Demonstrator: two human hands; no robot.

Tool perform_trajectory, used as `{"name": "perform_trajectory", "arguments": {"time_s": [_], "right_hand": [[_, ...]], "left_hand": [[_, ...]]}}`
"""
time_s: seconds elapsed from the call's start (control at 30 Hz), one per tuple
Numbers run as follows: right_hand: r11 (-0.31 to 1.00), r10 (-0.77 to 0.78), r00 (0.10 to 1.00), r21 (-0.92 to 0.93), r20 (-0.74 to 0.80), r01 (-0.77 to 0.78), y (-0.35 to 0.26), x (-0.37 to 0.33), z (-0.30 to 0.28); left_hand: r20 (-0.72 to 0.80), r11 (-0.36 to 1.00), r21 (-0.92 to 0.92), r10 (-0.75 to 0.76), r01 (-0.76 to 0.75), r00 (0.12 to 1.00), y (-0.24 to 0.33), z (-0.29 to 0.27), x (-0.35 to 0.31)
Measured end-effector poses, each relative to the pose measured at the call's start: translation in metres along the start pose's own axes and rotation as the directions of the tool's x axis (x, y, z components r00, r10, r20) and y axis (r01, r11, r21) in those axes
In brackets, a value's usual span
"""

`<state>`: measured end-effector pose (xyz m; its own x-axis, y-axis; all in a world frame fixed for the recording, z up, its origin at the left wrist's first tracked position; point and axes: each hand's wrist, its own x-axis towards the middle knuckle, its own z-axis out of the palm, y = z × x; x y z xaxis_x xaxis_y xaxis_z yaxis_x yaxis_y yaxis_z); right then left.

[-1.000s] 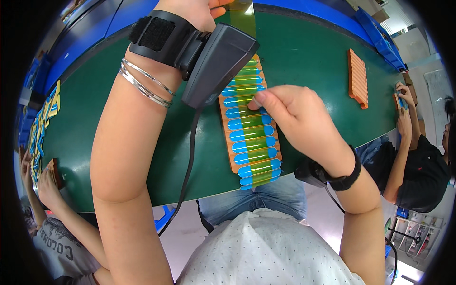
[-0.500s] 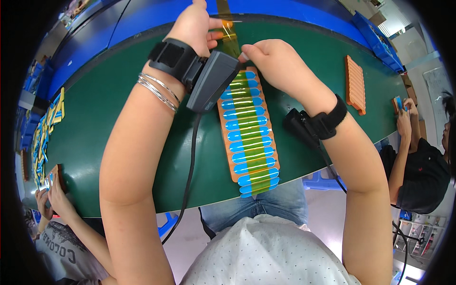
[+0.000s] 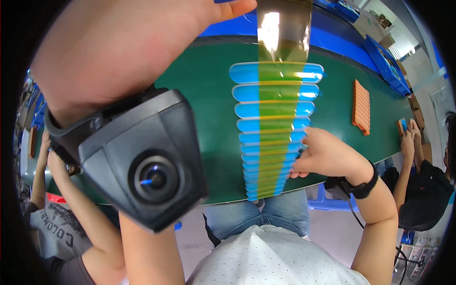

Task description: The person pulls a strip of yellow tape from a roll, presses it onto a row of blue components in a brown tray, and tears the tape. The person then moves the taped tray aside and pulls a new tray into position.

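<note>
A long see-through amber tape [image 3: 285, 40] runs down from the top edge, with a ladder of rounded blue strips [image 3: 244, 110] stuck crosswise along it. The upper strips look large and near, the lower ones crowded together close to the table's front edge. My left hand [image 3: 137, 42] is raised close to the camera at upper left; one outstretched digit reaches the tape's left edge, and its other fingers lie outside the picture. Lower down, my right hand [image 3: 327, 154] has bent fingers closed at the right ends of the lower strips. Its fingertips are partly hidden.
An orange ridged tray [image 3: 361, 107] lies on the green table [image 3: 218, 123] at right. Blue bins [image 3: 387, 59] stand behind it. Other people's hands [image 3: 411, 137] work at the right, and a person's forearms [image 3: 71, 185] at the left. A black camera [image 3: 147, 161] is strapped to my left wrist.
My left hand has come up toward the camera and left, and the taped strips have risen with it. My right hand has moved down to the lower strips. The tray beneath no longer shows.
</note>
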<state>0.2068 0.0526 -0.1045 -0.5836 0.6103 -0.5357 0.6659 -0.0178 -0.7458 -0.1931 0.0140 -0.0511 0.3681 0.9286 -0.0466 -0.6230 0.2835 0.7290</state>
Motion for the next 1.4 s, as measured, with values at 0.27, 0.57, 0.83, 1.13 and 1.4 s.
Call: {"name": "perform_trajectory", "arguments": {"time_s": [0.27, 0.57, 0.83, 1.13, 1.4], "right_hand": [[0.873, -0.400, 0.900, 0.371, 0.173, 0.317, -0.048, 0.180, 0.024], [0.770, -0.454, 0.858, 0.590, 0.239, 0.243, -0.047, 0.094, 0.016], [0.705, -0.533, 0.806, 0.391, -0.259, 0.592, 0.016, -0.026, 0.065], [0.716, -0.627, 0.737, 0.189, -0.252, 0.672, 0.140, -0.126, 0.087], [0.688, -0.723, 0.689, 0.041, -0.049, 0.725, 0.133, -0.172, 0.106]], "left_hand": [[-0.165, 0.991, 0.098, 0.110, -0.095, 0.980, -0.031, 0.148, 0.050], [-0.187, 0.972, 0.095, 0.229, -0.214, 0.955, -0.096, 0.093, 0.036], [-0.307, 0.999, 0.024, 0.047, -0.042, 0.951, -0.192, 0.117, 0.066], [0.265, 0.983, -0.174, -0.003, 0.050, 0.964, -0.300, 0.141, 0.022], [0.103, 0.909, 0.288, -0.344, 0.303, 0.933, -0.270, 0.136, 0.055]]}}
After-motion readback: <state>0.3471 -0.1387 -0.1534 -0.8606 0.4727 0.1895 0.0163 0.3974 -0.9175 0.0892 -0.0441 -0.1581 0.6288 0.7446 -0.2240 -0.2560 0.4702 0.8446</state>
